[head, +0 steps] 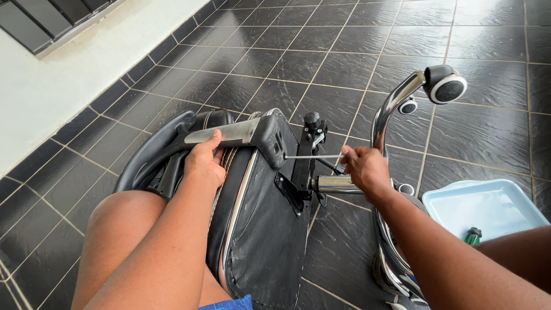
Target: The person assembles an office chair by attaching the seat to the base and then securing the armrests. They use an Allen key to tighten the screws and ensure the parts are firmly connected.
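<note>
Black padded office chair (258, 229) tipped on its side on dark tiled floor (321, 63), seat underside facing up, resting against person's bare thigh. Left hand (204, 161) clenched around grey-and-black plastic armrest (229, 133), fingers wrapped under it. Right hand (364, 167) fingers closed on thin metal hex key (313, 156), tip meeting armrest bracket. Chrome star base (390, 109) with black castor wheel (446, 85) juts up behind right hand. Pale blue plastic tray (488, 204) on floor at right, holding small green-capped item (472, 235).
</note>
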